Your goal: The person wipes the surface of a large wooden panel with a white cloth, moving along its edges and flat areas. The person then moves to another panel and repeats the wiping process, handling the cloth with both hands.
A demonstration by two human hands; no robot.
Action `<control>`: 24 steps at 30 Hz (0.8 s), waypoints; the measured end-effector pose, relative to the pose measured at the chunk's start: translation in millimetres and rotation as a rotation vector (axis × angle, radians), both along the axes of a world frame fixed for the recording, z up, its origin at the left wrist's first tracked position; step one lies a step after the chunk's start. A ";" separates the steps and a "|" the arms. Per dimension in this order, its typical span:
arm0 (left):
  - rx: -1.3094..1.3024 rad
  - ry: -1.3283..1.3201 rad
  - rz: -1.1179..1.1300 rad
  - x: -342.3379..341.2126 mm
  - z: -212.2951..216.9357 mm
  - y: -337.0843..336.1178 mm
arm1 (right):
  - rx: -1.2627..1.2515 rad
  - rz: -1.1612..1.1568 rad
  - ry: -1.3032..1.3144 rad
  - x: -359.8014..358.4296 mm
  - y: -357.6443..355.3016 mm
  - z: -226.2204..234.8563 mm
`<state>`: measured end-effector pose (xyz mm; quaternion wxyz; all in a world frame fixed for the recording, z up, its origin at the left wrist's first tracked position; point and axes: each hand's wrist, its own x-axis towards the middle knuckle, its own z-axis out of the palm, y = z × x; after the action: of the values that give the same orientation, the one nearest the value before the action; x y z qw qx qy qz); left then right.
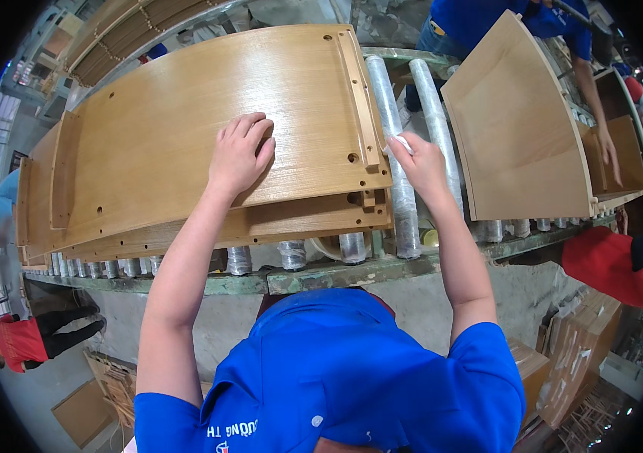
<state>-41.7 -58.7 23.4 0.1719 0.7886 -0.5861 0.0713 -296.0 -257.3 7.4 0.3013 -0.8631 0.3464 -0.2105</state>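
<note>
A large varnished wooden panel (185, 98) with drilled holes lies in front of me on top of another wooden panel (291, 215). My left hand (242, 151) rests on the upper panel's face, fingers spread and holding nothing. At the panel's right edge, beside a narrow wooden batten (359, 98) fixed along it, my right hand (421, 162) pinches a small white cloth or wipe (404, 141). Most of that white piece is hidden in the fingers. A second batten (63, 170) crosses the panel near its left end.
Plastic-wrapped rollers (433, 106) on a green-edged conveyor frame (321, 278) carry the panels. To the right stands a wooden cabinet piece (525, 128), with a co-worker in blue (472, 26) behind it. People in red (612, 264) are at both sides; cartons (578, 362) sit below right.
</note>
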 end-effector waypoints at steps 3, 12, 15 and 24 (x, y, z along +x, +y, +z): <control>-0.001 -0.010 0.002 0.4 -0.7 0.3 | 0.037 0.010 0.060 -15.1 10.9 5.1; -0.028 0.018 0.005 -1.6 -0.1 1.6 | -0.025 -0.005 0.009 -23.3 25.0 -1.9; -0.099 0.189 -0.027 2.6 4.1 15.8 | -0.019 -0.019 0.203 -19.0 37.0 5.5; -0.435 -0.049 -0.014 94.6 64.3 203.1 | 1.474 -0.069 -1.121 63.1 125.3 45.9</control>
<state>52.8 144.3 87.6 0.3242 0.7269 -0.5662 0.2144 -232.9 -132.0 53.2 0.8911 -0.2146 0.2217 -0.3327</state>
